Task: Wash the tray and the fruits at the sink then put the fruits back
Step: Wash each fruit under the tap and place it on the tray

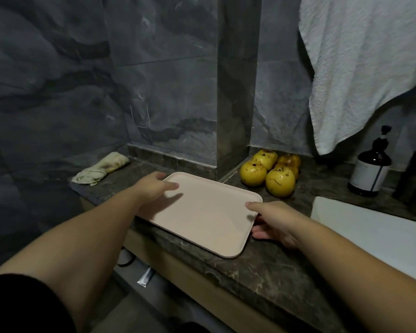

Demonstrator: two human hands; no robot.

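Note:
A pale pink rectangular tray (202, 212) lies flat on the dark marble counter, nothing on it. My left hand (154, 186) grips its far left edge, thumb lying on top of the tray. My right hand (271, 219) grips the tray's right edge, thumb on the rim and fingers curled beneath. Several yellow fruits (271, 171) speckled with dark bits sit in a cluster on the counter behind the tray, against the wall corner.
The white sink (370, 227) is at the right. A dark pump bottle (370, 169) stands behind it. A white towel (360, 68) hangs above the fruits. A crumpled yellowish cloth (101, 168) lies at the counter's far left. The counter edge (202, 267) runs below the tray.

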